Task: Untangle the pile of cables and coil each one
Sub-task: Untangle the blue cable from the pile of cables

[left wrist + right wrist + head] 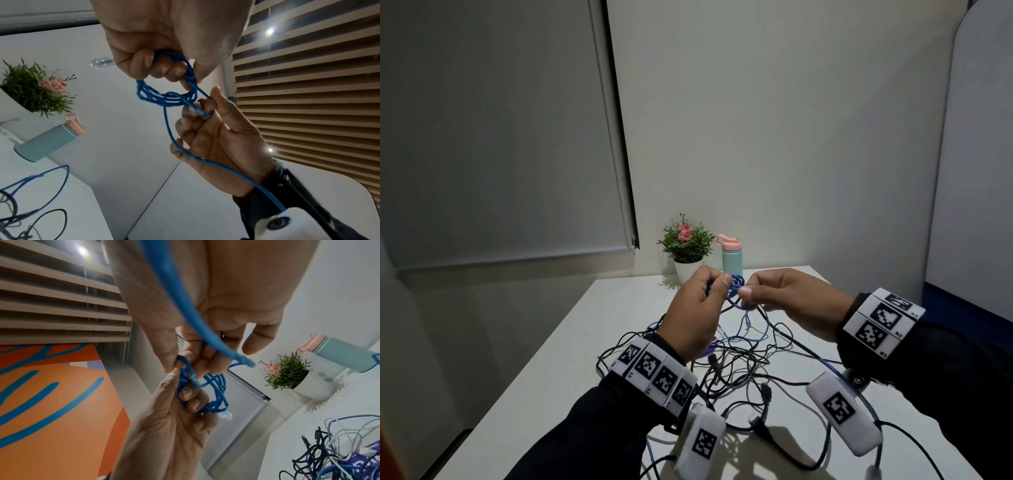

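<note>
Two hands (695, 315) (791, 301), one bottle (732, 260), one potted plant (686, 246).

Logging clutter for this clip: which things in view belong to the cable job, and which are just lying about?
Part of the job:
- blue cable, its coil gripped by the left hand, a strand pinched by the right hand
- pile of tangled cables on the white table

Just lying about:
- potted plant
- mint bottle with pink lid

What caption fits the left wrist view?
Left hand holds a blue cable coil while the right hand pinches its free strand, plant and bottle behind.
</note>
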Motion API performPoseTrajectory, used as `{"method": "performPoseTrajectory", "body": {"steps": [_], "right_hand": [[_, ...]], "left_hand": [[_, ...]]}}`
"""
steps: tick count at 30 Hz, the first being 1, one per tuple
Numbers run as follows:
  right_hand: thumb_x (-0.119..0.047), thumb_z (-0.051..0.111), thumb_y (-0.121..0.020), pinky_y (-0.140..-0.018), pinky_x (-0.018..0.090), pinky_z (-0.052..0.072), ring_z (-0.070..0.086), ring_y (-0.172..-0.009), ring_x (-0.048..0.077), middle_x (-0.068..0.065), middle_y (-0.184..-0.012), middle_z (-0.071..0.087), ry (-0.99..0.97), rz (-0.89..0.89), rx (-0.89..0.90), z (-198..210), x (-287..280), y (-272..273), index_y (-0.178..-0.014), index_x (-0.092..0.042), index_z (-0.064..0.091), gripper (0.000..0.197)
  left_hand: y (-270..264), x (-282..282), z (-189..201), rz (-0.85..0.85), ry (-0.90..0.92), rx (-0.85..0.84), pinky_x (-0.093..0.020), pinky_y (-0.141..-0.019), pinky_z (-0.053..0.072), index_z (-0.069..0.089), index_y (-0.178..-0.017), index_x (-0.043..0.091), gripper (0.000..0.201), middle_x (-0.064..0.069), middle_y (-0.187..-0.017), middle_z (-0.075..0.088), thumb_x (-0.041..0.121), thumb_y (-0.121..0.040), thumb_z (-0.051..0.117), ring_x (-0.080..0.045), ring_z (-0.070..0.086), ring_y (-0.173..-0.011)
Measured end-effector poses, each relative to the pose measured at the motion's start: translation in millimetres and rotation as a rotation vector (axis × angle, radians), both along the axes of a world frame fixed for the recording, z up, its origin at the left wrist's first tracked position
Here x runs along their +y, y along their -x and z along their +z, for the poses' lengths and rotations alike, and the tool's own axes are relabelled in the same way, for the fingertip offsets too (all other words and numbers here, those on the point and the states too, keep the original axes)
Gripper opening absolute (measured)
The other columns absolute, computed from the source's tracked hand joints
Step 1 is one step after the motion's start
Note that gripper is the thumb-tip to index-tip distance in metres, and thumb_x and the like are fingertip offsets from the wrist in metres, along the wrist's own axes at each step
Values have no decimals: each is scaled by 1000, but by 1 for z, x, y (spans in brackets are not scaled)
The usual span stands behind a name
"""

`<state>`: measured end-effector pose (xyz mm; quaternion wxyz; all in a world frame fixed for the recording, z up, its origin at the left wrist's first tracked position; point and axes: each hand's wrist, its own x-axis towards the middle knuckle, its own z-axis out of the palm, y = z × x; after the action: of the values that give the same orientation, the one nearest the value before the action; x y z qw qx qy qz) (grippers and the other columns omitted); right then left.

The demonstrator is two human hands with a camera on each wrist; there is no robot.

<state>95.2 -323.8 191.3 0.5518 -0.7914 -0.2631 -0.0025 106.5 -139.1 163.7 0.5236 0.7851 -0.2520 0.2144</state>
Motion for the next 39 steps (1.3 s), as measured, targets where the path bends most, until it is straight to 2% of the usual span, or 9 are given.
{"method": "performPoseTrajectory", "body": {"steps": [4,8,13,17,22,25,29,34,39], "right_hand": [[-28,64,-93,-52,24,32,36,-50,14,1,-52,42,38,14,92,4,3,0,-58,-21,57,36],[-20,66,-92,-77,32,34,44,-79,16,8,-80,51,60,32,14,4,8,2,-87,1,58,24],[-31,74,-85,-71,25,39,48,-71,5,-2,-82,57,170,-182,-319,6,9,1,-77,-12,63,23],[-21,67,-92,-60,30,46,56,-56,20,5,-62,64,-21,-55,-65,7,13,-4,-78,-1,60,25],[-23,64,-93,-77,37,42,55,-72,20,11,-76,61,59,-23,-27,14,12,-6,-94,15,58,39],[-24,58,-96,-84,31,50,65,-81,24,8,-75,66,-12,4,-28,10,13,-3,-91,5,58,29],[-21,61,-95,-64,30,53,47,-44,22,0,-48,43,-75,3,143,15,7,-4,-87,-2,53,22],[-22,69,-90,-79,30,43,55,-77,10,-3,-80,63,232,-84,-203,15,4,-4,-87,-9,63,15],[-9,58,-97,-67,25,54,69,-63,18,1,-62,63,-33,6,43,17,10,-8,-80,-7,56,17]], "left_hand": [[-5,-4,-3,7,0,20,-16,-60,39,57,-89,17,20,10,-73,56,26,-105,49,5,49,-61],[-10,-3,0,27,43,24,-23,-69,45,60,-92,16,19,8,-82,65,27,-104,50,4,56,-70],[-15,3,4,55,30,14,-10,-64,41,61,-95,15,18,11,-82,64,25,-105,50,11,57,-71],[-17,4,-1,61,29,42,-26,-72,46,63,-95,14,23,-3,-87,67,30,-105,49,-9,58,-77],[-18,2,-8,106,5,23,-13,-59,38,58,-92,19,20,6,-82,61,30,-106,48,8,51,-66],[-20,5,-5,110,9,-1,-10,-60,39,58,-94,19,18,8,-83,62,30,-105,48,9,53,-68],[-21,7,-8,144,-54,-23,-11,-61,38,58,-97,20,17,10,-85,62,31,-105,48,3,55,-74],[-27,19,-10,234,-69,-45,-25,-64,37,55,-95,19,17,6,-84,61,30,-105,47,-10,55,-75],[-26,17,-14,212,-108,-41,-25,-64,36,54,-93,21,16,11,-80,56,29,-105,48,-10,53,-74]]}}
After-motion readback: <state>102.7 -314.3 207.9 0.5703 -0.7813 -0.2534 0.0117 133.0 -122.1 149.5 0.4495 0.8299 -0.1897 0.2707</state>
